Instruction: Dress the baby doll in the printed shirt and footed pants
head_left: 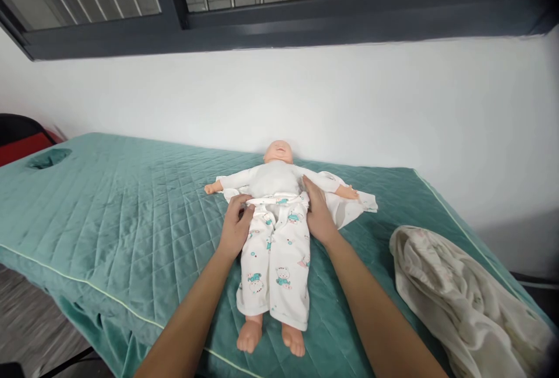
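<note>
A baby doll [280, 152] lies on its back, head toward the wall, arms stretched out sideways and bare feet toward me. It wears white printed pants [288, 250] and a white top [276, 179]. At the waistband's left side, my left hand [237, 228] is closed with bent fingers on the pants' edge. My right hand [321, 215] grips the waistband's right side, its fingers partly hidden against the doll's body. Beyond that hand, a loose white cloth [349, 206] with prints spreads out under the doll's arm.
A green quilted cover [131, 209] lies over the bed, with a hole [49, 158] at its far left end. Crumpled off-white cloth [463, 296] rests at the right. Behind stand a white wall [393, 104] and a dark window frame [332, 23].
</note>
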`<move>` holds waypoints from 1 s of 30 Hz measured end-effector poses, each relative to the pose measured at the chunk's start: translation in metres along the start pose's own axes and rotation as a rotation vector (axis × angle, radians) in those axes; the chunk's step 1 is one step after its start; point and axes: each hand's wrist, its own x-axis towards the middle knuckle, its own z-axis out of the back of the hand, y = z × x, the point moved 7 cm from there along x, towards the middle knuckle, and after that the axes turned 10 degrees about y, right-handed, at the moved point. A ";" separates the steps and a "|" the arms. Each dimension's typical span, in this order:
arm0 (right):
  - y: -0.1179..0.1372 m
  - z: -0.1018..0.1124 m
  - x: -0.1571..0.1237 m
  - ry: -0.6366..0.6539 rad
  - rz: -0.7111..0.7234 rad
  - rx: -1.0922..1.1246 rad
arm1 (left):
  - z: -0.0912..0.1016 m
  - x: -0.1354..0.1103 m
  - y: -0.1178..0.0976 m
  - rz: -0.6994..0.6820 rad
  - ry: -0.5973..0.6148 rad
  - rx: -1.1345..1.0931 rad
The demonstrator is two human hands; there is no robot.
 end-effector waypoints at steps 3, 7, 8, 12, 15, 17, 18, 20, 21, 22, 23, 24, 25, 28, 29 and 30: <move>0.002 0.002 -0.001 -0.016 0.025 0.005 | 0.000 0.001 0.000 0.009 0.004 -0.010; -0.002 0.018 -0.006 -0.222 0.000 0.045 | -0.001 0.003 -0.002 0.002 0.002 -0.009; -0.005 0.021 -0.007 -0.265 -0.031 0.072 | -0.001 0.004 -0.002 0.000 0.002 -0.008; -0.011 0.023 -0.009 -0.291 -0.179 0.176 | -0.001 0.006 -0.002 -0.013 0.004 -0.012; -0.003 0.023 -0.011 -0.266 -0.185 0.207 | -0.001 0.006 -0.001 -0.018 0.000 -0.019; 0.011 0.023 -0.012 -0.244 -0.097 0.171 | 0.000 0.006 0.000 -0.013 -0.003 -0.025; 0.020 0.022 -0.013 -0.222 -0.047 0.130 | 0.000 0.005 -0.001 -0.020 -0.003 -0.025; 0.035 0.017 -0.016 -0.155 0.025 0.028 | 0.000 0.005 -0.004 -0.054 0.012 -0.021; 0.042 0.014 -0.018 -0.116 0.044 -0.014 | -0.001 0.005 -0.006 -0.075 0.024 -0.019; 0.047 0.010 -0.020 -0.079 0.054 -0.046 | -0.002 0.005 -0.008 -0.092 0.032 -0.016; 0.051 0.006 -0.021 -0.048 0.056 -0.068 | -0.002 0.005 -0.009 -0.099 0.036 -0.014; 0.053 0.003 -0.022 -0.022 0.052 -0.088 | -0.002 0.004 -0.009 -0.096 0.036 -0.012; 0.054 0.001 -0.023 -0.004 0.041 -0.106 | -0.002 0.004 -0.009 -0.090 0.035 -0.009; 0.056 -0.003 -0.022 0.020 0.016 -0.161 | -0.003 0.002 -0.009 -0.084 0.044 0.009; 0.057 -0.003 -0.022 0.017 0.020 -0.179 | -0.004 0.002 -0.009 -0.089 0.051 0.020; 0.059 -0.002 -0.021 0.014 0.030 -0.201 | -0.005 0.001 -0.009 -0.095 0.054 0.035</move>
